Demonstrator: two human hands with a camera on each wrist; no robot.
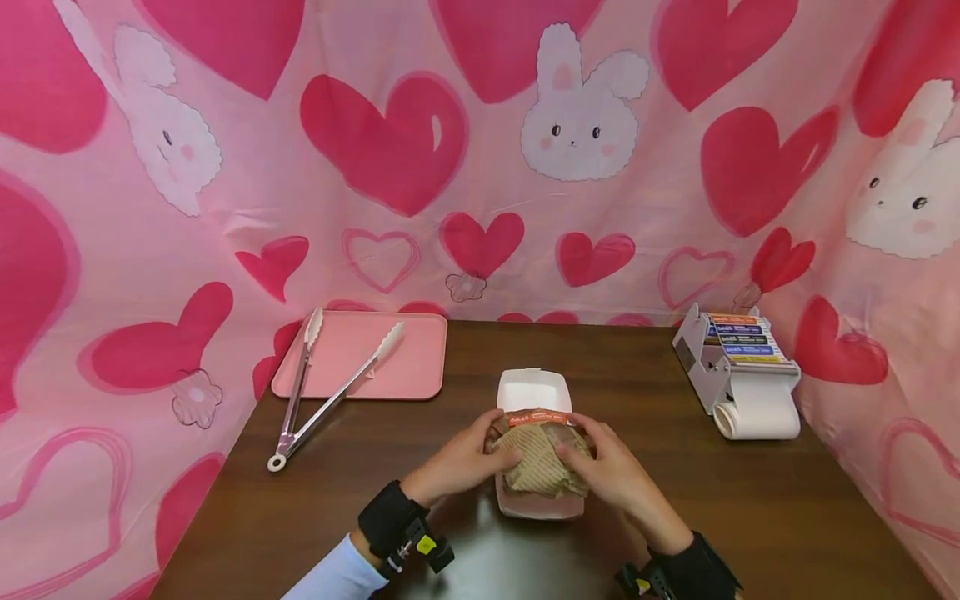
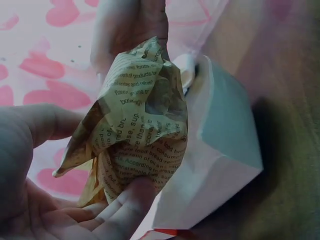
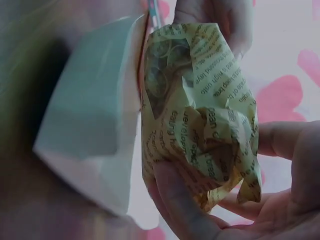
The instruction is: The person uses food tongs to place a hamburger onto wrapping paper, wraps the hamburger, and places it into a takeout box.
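A paper-wrapped burger [image 1: 542, 467], round and in brown printed paper, is held between both hands over an open white takeout box [image 1: 534, 388]. Across its far edge lies an orange label [image 1: 537, 417] with white print. My left hand [image 1: 467, 454] grips the left side, thumb on the near face. On the opposite side my right hand [image 1: 613, 468] grips it the same way. Both wrist views show the wrapped burger [image 2: 140, 120] [image 3: 200, 115] above the box wall [image 2: 225, 120] [image 3: 85, 95], with folded paper ends near the fingers. Its contents are mostly hidden by the paper.
At the back left, open metal tongs [image 1: 330, 408] with white tips lie partly over a pink tray [image 1: 408, 358]. A grey label dispenser [image 1: 738, 358] with a white roll stands at the right. Pink heart-and-rabbit cloth [image 1: 495, 192] hangs behind the dark wooden table [image 1: 615, 367].
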